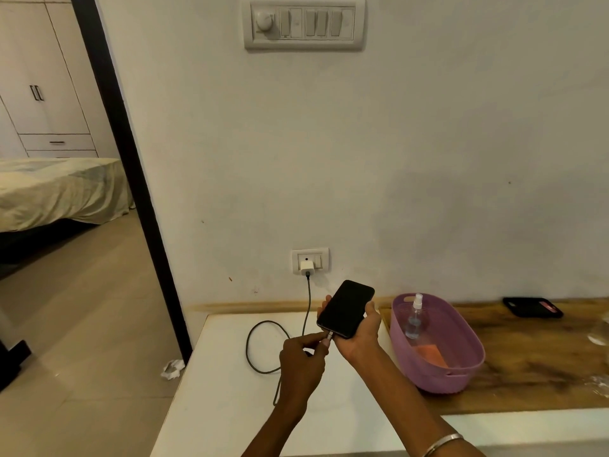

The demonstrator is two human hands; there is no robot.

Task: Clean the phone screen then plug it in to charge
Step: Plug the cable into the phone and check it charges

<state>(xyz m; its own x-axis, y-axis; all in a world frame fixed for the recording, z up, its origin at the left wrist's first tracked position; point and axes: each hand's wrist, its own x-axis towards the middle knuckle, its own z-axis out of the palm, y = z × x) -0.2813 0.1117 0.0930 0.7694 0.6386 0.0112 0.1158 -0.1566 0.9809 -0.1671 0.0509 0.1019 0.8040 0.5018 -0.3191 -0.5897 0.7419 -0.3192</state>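
A black phone (346, 308) with a dark screen is held above the white table (230, 407), cradled from below by my right hand (361, 334). My left hand (301, 361) pinches the plug end of the dark charging cable (263, 344) right at the phone's bottom edge. The cable loops on the table and rises to a white charger (307, 267) seated in the wall socket (310, 260). Whether the plug is fully in the port is hidden by my fingers.
A purple oval basket (468, 367) stands to the right, holding a clear spray bottle (416, 316) and an orange cloth (430, 354). A black phone case (532, 307) lies on the wooden counter further right. An open doorway is at left.
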